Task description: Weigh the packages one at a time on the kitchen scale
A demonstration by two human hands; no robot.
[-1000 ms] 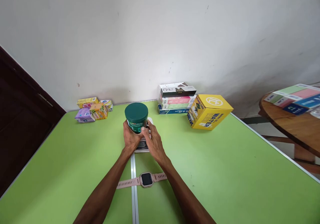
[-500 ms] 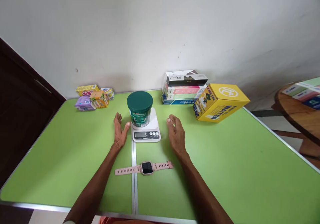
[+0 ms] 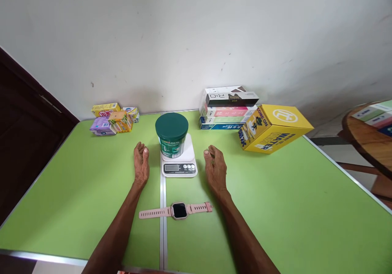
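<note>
One green lidded tub, upright on white scale, hands empty, fingers loosely curled

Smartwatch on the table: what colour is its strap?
The strap is pale pink, seen best in the current head view.

Probably a room in a home, though the exact kind cannot be told — a plain, scuffed off-white painted wall rises behind a light-green table with a metal edge. At the left is a dark brown door with a metal hinge; at the right, a round brown wooden table stands over pale flooring. Small colourful printed cartons — everyday packaged goods — sit against the wall.
</note>
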